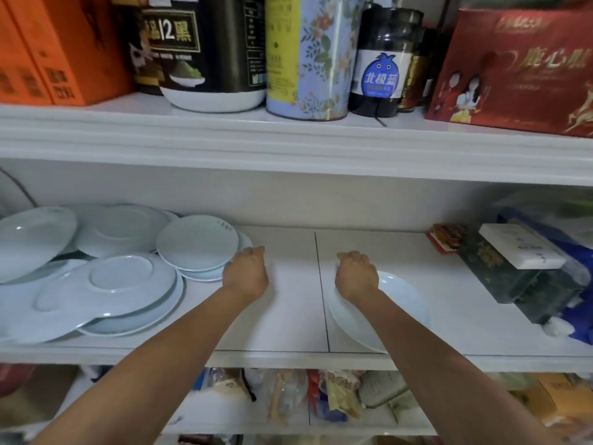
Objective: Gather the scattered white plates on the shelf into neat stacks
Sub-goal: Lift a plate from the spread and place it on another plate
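Op: I log the middle shelf [288, 316]. White plates lie scattered at its left end: one upside-down plate [109, 284], foot ring up, sits on a stack near the front edge; a small stack [197, 244] sits upright behind it; more lean at far left.

Obs: And the lone one?

Op: A single white plate [394, 303] lies flat, face up, right of the shelf seam, near the front edge. Round, so no long axis.

Obs: Hands?

Op: Left hand [245, 273] is curled, knuckles up, touching the small stack's rim; I cannot tell if it pinches. Right hand [356, 274], fingers curled, is at the lone plate's far rim; grip hidden. Both forearms reach straight in.
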